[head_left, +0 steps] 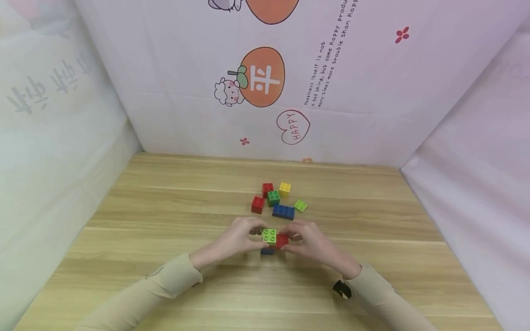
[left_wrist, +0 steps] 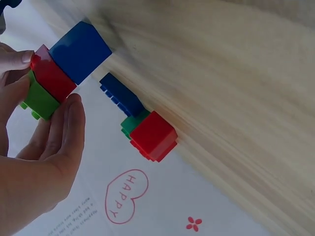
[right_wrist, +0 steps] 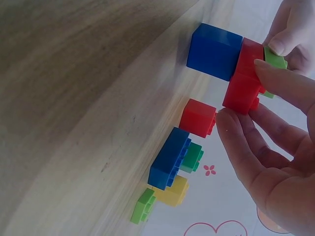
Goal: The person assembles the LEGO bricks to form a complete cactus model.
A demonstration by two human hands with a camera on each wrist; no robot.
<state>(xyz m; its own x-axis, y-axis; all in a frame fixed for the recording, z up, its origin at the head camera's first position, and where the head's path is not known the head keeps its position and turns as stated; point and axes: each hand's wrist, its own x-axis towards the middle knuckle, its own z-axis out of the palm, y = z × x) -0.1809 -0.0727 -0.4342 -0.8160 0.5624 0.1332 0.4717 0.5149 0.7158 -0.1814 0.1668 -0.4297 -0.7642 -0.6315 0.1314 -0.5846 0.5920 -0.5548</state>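
While both hands met over the near middle of the wooden table in the head view, they held a small stack of bricks between them: a light green brick on top, a red brick beneath it and a dark blue brick at the bottom, touching or just above the tabletop. The left hand curled its fingers round the stack from one side, and the right hand pinched it from the other. Just beyond the hands lay loose bricks: a long blue brick, two red cubes, a green cube, a yellow cube and a flat light green piece.

From the left wrist camera, the stack appeared side-on, the blue brick joined to the red brick and the green brick. The left hand's thumb pressed the green and red end, and a fingertip rested on the red brick's far edge. Near them sat the long blue brick and a red cube.

From the right wrist camera, the right hand's fingers gripped the red brick, with the blue brick free at the stack's table end. The loose blue brick, yellow cube and green piece lay close by on the table.
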